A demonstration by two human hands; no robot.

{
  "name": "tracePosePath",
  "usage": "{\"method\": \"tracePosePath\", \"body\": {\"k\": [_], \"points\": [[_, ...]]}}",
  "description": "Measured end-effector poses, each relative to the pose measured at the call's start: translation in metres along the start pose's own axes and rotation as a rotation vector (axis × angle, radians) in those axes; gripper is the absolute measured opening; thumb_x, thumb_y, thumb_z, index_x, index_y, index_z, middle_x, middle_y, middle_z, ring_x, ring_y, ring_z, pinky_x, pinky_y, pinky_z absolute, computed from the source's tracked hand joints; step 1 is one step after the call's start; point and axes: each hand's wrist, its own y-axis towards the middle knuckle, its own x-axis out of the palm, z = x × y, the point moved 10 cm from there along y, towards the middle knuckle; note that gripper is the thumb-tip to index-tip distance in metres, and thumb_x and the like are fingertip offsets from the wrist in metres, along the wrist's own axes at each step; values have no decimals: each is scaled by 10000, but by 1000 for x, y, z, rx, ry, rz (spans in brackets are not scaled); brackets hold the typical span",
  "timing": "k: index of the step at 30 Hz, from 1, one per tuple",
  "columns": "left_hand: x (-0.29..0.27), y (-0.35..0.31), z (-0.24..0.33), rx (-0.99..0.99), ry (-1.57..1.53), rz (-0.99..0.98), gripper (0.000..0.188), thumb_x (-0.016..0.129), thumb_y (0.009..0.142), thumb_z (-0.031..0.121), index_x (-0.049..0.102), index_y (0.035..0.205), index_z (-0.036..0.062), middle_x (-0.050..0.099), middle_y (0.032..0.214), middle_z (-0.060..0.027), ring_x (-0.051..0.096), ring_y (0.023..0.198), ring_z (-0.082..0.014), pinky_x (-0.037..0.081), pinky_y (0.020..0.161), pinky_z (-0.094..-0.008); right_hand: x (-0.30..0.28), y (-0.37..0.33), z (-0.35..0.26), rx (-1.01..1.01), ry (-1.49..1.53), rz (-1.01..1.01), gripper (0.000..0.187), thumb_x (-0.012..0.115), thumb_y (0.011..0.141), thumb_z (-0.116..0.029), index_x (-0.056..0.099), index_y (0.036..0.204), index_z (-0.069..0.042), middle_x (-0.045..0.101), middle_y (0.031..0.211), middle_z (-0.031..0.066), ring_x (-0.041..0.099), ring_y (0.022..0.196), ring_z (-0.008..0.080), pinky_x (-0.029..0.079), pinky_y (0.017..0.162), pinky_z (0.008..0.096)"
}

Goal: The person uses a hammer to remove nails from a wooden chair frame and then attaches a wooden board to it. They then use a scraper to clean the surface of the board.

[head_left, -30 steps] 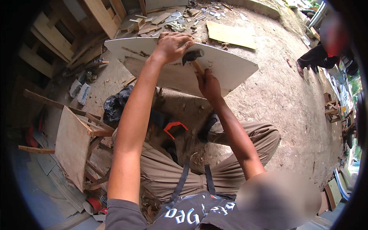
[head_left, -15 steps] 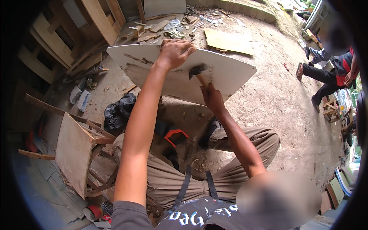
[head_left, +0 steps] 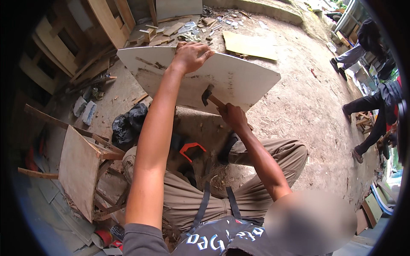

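White, flat and scuffed with brown, a large angular panel (head_left: pixel 252 81) stands tilted ahead of us in the head view; whether its lower edge meets the ground (head_left: pixel 307 106) we cannot tell. Our left hand (head_left: pixel 191 57) is bent over its top edge, holding it, though the thumb's grip is hidden. Our right hand (head_left: pixel 234 118) is wrapped around the wooden handle of a dark-headed claw hammer (head_left: pixel 217 102), whose head sits before the panel's face; contact cannot be made out. Nearer us lie a crumpled black plastic bag (head_left: pixel 129 123) and a bright orange bent piece (head_left: pixel 192 144). We judge hammer work on the panel to be the step in hand; the next move would call for a steady left brace and a controlled swing.
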Motion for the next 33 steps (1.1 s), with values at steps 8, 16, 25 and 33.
{"method": "tracePosePath", "body": {"k": [8, 16, 25, 33], "points": [[-29, -51, 33, 154, 230, 396, 287, 613, 878, 391, 668, 1087, 201, 543, 1306, -23, 353, 1344, -250, 185, 1117, -426, -161, -85, 21, -341, 172, 882, 172, 523, 909, -10, 571, 1071, 18, 614, 890, 70, 548, 651, 119, 447, 572, 274], [69, -147, 15, -862, -583, 1056, 875, 401, 944, 552, 45, 1471, -48, 21, 1523, -291, 48, 1437, -361, 22, 1161, -443, -173, -57, 53, 17, 547, 755, 271, 580, 949, -259, 613, 936, 10, 424, 557, -49, 373, 492, 29, 282, 446, 216], [269, -113, 15, -1360, -1439, 1253, 706, 189, 996, 516, 170, 1466, -10, 193, 1503, -222, 240, 1383, -311, 199, 1141, -411, -164, -35, 40, 41, 600, 701, 241, 617, 933, -245, 591, 832, -28, 457, 628, -59, 373, 550, 22, 277, 488, 208], [143, -73, -40, -879, -1538, 1328, 682, 220, 1003, 486, 214, 1456, -24, 229, 1509, -194, 242, 1389, -269, 174, 1146, -372, -139, -26, 71, 115, 648, 628, 241, 626, 925, -221, 566, 782, -37, 439, 569, -63, 374, 486, 17, 271, 441, 212]]}}
